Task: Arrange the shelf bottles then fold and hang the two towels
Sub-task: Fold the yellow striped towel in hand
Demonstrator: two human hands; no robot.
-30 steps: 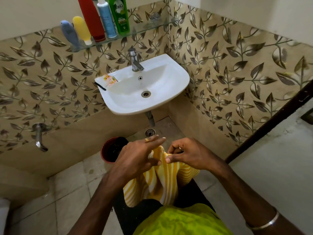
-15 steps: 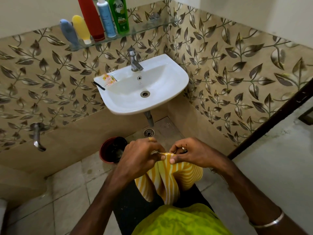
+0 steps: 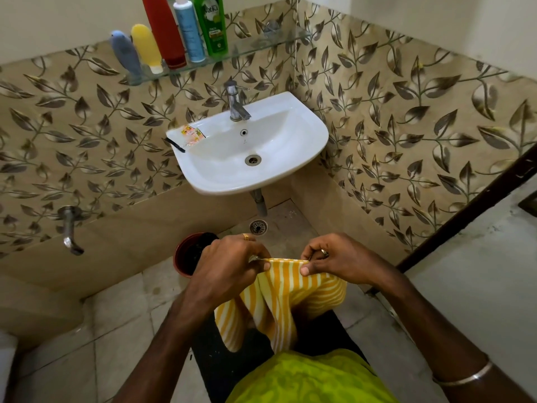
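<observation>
Pinching the top edge of a yellow striped towel (image 3: 286, 298) between thumbs and curled fingers, a person is standing over the bathroom floor below the white sink (image 3: 293, 170), folding the cloth in mid-air. The left hand (image 3: 232, 264) and the right hand (image 3: 334, 261) are gripping the hem close together, a short taut span running between them, while the rest is hanging in loose folds in front of the green shirt (image 3: 308, 379). On the glass shelf (image 3: 261, 48), five bottles (image 3: 186, 33) are lined up at the left end, which suggests the arranging is done. Only one towel is showing; where the second one lies cannot be told. Folding this well probably calls for matching the corners squarely, keeping the hem level and tight, and letting the hanging layers fall flat before doubling them, so that no bunching is carried to the rail.
</observation>
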